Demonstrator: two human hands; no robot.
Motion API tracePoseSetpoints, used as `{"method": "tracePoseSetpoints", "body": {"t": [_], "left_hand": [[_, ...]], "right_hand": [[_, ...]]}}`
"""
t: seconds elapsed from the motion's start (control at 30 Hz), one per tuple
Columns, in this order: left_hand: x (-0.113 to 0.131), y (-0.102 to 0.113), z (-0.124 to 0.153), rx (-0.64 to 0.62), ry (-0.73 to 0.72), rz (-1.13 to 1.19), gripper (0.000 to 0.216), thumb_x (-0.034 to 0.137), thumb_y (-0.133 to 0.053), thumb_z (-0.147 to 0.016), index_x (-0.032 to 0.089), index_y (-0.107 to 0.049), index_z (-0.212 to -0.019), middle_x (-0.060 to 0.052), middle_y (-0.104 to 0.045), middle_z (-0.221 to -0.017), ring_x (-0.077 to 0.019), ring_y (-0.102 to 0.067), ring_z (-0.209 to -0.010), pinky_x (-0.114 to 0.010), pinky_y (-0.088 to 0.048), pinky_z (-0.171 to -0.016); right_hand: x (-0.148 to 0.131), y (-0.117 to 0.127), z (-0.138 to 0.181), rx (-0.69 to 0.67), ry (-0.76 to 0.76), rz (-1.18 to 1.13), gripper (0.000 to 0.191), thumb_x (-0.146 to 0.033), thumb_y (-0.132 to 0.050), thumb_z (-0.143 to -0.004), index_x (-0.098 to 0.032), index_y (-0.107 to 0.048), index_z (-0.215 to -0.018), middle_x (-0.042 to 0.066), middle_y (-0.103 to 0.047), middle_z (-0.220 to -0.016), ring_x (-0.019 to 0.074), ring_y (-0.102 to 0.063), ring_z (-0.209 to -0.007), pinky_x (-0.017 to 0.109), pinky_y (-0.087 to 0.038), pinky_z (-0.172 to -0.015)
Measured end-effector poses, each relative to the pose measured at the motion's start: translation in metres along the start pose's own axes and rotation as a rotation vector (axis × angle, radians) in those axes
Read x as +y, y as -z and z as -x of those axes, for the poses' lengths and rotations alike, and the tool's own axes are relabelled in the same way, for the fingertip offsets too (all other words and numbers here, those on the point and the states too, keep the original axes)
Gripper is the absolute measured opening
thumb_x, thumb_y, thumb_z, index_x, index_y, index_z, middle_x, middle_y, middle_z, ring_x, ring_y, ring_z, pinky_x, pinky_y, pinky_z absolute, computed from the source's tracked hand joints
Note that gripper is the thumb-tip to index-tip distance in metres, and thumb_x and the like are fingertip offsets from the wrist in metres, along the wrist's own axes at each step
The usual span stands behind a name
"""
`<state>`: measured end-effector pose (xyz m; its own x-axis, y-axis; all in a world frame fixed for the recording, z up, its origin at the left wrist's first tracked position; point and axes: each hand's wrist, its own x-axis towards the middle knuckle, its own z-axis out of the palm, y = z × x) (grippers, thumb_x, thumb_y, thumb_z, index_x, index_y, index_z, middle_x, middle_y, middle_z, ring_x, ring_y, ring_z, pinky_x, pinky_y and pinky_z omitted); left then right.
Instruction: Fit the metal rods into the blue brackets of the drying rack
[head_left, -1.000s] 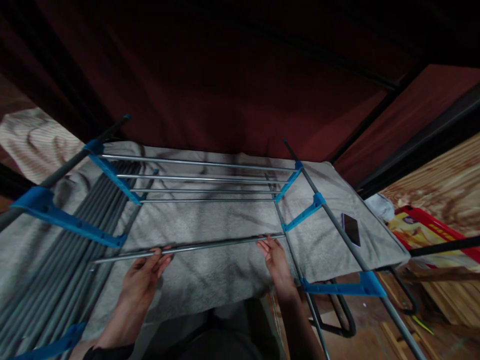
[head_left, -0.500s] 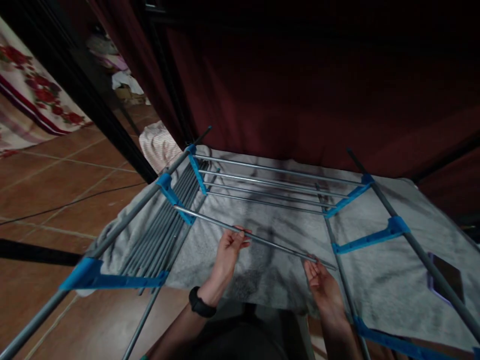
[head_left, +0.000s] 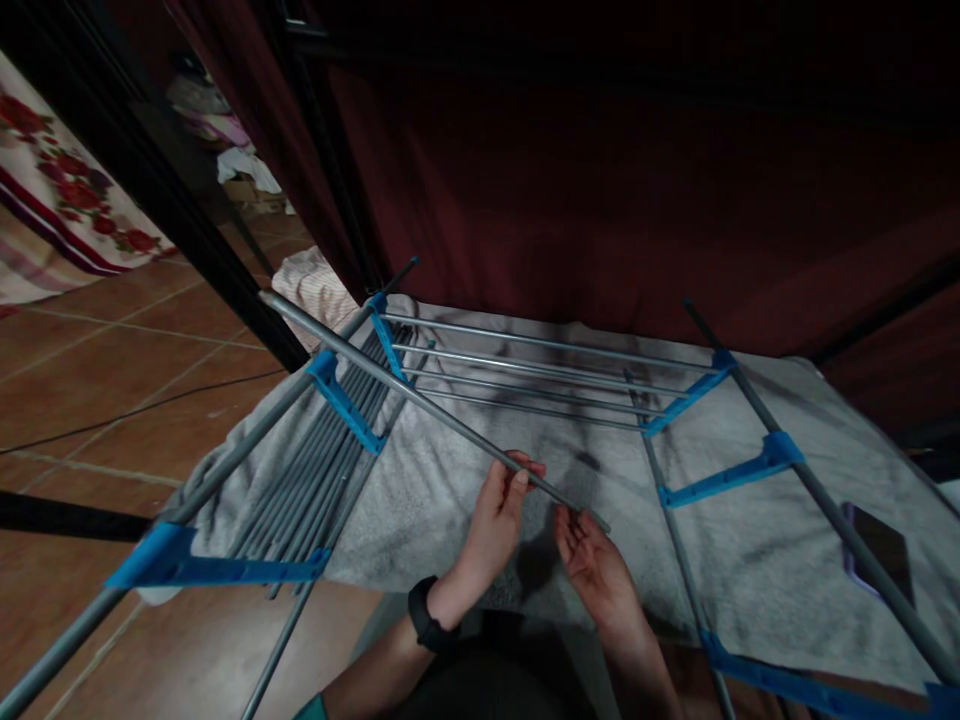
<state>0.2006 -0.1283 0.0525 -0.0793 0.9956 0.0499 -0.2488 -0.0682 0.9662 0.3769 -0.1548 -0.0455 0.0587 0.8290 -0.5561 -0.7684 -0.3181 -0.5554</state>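
Has rod (head_left: 435, 407) pinched betw. thumb + fingers of L hand (head_left: 499, 505), close to its lower R end. Lies aslant, long axis from low R up to far L, w/ far end out past L side bar (head_left: 247, 443); looks raised there, can't tell how high. Has R hand (head_left: 596, 565) nearest the lower tip: palm up, fingers half curled, fingertips at or just under rod; can't tell if gripping. Crosses just beyond L mid bracket (head_left: 346, 402) in view, ends well short of R mid bracket (head_left: 712, 485). Not parallel w/ the four fixed rods (head_left: 540, 341) behind. Farther out, to L: spare rods (head_left: 319, 490) side by side; to R: phone (head_left: 885, 540) on grey cloth (head_left: 862, 450).
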Motion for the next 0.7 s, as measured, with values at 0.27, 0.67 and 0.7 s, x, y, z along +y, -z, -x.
{"method": "tracePoseSetpoints", "body": {"t": [0.27, 0.67, 0.7], "left_hand": [[0.052, 0.016, -0.009, 0.072, -0.304, -0.182, 0.034, 0.049, -0.055, -0.108, 0.024, -0.062, -0.131, -0.004, -0.07, -0.099, -0.0207, -0.069, -0.096, -0.037, -0.052, -0.095], [0.075, 0.02, -0.003, -0.304, -0.595, -0.653, 0.04, 0.022, -0.042, -0.11, 0.023, -0.06, -0.146, -0.009, -0.073, -0.108, -0.0223, -0.069, -0.098, -0.036, -0.054, -0.088], [0.072, 0.021, -0.004, -0.333, -0.616, -0.726, 0.042, 0.019, -0.041, -0.109, 0.023, -0.059, -0.147, -0.01, -0.073, -0.111, -0.0229, -0.069, -0.1, -0.036, -0.055, -0.09]], "right_hand": [[-0.005, -0.016, 0.021, -0.191, -0.155, 0.194, 0.025, -0.041, -0.086, -0.084, -0.021, -0.077, -0.096, 0.011, -0.083, -0.097, 0.0231, -0.078, -0.081, 0.037, -0.064, -0.076], [-0.013, 0.011, 0.0, -0.046, 0.019, 0.172, 0.027, -0.028, -0.089, -0.071, -0.025, -0.079, -0.096, 0.006, -0.082, -0.1, 0.023, -0.076, -0.087, 0.038, -0.064, -0.081], [-0.015, 0.011, 0.0, -0.035, 0.022, 0.175, 0.029, -0.028, -0.091, -0.069, -0.025, -0.079, -0.095, 0.006, -0.082, -0.099, 0.0229, -0.077, -0.087, 0.037, -0.064, -0.08]]}}
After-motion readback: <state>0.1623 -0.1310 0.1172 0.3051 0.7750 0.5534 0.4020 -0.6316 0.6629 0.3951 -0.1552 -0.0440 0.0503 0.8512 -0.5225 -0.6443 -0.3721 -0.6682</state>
